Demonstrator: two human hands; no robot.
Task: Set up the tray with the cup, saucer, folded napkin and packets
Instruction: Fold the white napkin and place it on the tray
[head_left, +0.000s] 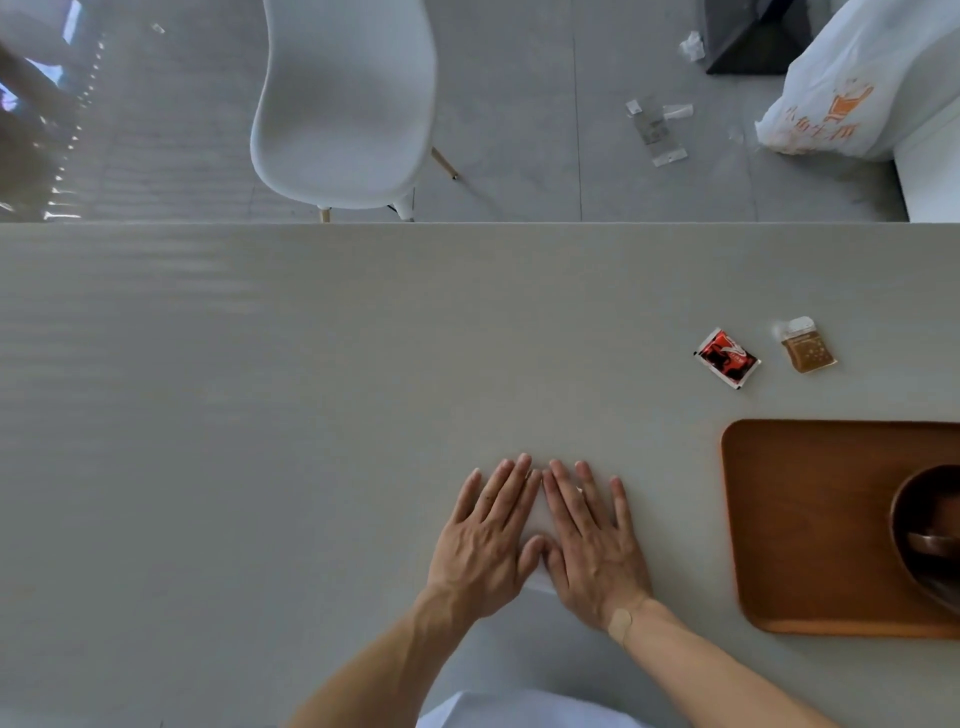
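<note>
My left hand (485, 535) and my right hand (592, 540) lie flat side by side, fingers spread, pressing down on a white napkin (537, 519) that shows only between and just below them. To the right sits a brown wooden tray (789, 519) with a dark wooden saucer (906, 514) on it, cut off by the frame edge; something dark rests in the saucer (932, 543), and I cannot tell what it is. Beyond the tray lie a red packet (726, 357) and a brown clear packet (806, 347) on the table.
The pale table's far edge (467, 224) runs across the view. Behind it stand a white chair (345, 104), a white plastic bag (852, 83) and scraps of wrapper (655, 130) on the floor.
</note>
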